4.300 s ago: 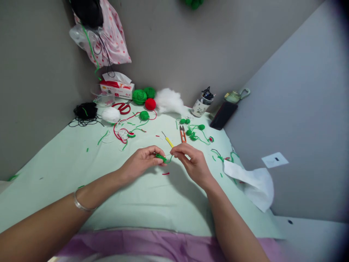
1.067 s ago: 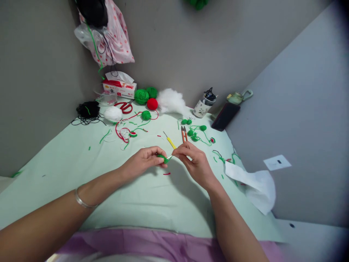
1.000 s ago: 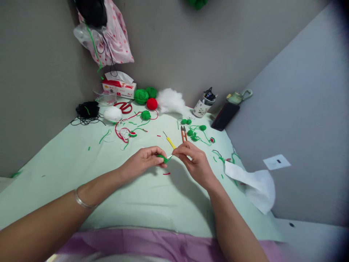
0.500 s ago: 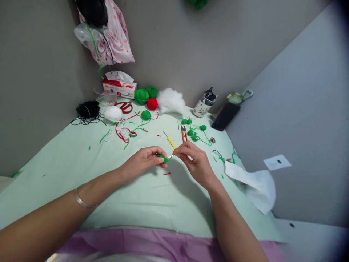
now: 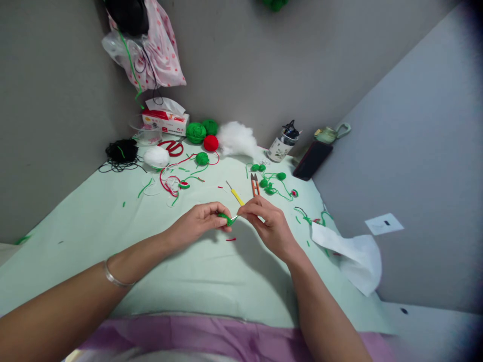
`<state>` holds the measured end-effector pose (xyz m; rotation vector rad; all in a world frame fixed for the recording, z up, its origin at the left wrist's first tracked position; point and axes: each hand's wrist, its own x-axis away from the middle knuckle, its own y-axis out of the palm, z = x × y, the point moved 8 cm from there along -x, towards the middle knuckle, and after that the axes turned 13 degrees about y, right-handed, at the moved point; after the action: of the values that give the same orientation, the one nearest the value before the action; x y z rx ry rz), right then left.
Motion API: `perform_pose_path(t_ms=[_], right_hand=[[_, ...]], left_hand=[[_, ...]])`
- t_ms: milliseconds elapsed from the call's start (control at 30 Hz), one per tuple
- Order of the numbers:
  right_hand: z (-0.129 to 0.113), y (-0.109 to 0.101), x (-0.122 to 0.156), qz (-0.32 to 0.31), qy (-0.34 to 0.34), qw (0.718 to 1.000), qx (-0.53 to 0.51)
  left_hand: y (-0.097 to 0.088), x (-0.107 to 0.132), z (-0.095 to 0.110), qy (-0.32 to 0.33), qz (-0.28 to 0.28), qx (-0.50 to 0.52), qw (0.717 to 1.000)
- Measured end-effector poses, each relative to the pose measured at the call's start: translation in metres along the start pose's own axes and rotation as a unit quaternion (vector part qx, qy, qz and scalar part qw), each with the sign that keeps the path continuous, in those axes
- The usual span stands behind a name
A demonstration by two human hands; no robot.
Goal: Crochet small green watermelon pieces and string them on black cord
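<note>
Between its thumb and fingers my left hand [image 5: 206,218] pinches a small green crocheted piece [image 5: 225,218]. My right hand [image 5: 266,221] grips a thin metal needle-like tool [image 5: 234,217], probably a crochet hook, whose tip meets the right side of the green piece; its handle is hidden in the fingers. Just beyond my right hand lie a yellow-handled hook [image 5: 237,196] and orange thread snips [image 5: 255,185], both partly behind the hand. A short red yarn scrap [image 5: 231,240] rests on the table below my left fingertips.
Yarn balls in green [image 5: 195,132], red [image 5: 211,143] and white [image 5: 156,157] stand at the back near white stuffing [image 5: 237,139], red-handled scissors [image 5: 172,148] and a tissue box [image 5: 166,122]. Several green crocheted bits [image 5: 269,189], a pen cup [image 5: 281,147], a phone [image 5: 312,160] and white paper [image 5: 358,259] are to the right.
My right hand has shifted very slightly left, bringing the tool's tip closer into the green piece. My left hand stays in place.
</note>
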<state>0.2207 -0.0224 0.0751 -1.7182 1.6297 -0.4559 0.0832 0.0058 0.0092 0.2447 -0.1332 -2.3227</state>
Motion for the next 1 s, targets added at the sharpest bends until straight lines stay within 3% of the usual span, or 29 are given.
perform_pose_path(t_ms=[300, 500, 667, 1000], right_hand=[[0.004, 0.005, -0.001, -0.018, 0.022, 0.998, -0.048], [0.009, 0.004, -0.003, 0.021, 0.016, 0.999, -0.038], [0.005, 0.012, -0.002, 0.018, 0.016, 0.998, -0.062], [0.009, 0.025, -0.001, 0.022, 0.072, 0.987, -0.14]], left_hand=[[0.0, -0.001, 0.004, 0.017, 0.001, 0.001, 1.0], [-0.001, -0.001, 0.003, 0.014, 0.009, -0.009, 1.0], [0.0, -0.001, 0.002, 0.021, 0.009, 0.01, 1.0], [-0.002, -0.001, 0.003, 0.019, 0.045, -0.008, 0.999]])
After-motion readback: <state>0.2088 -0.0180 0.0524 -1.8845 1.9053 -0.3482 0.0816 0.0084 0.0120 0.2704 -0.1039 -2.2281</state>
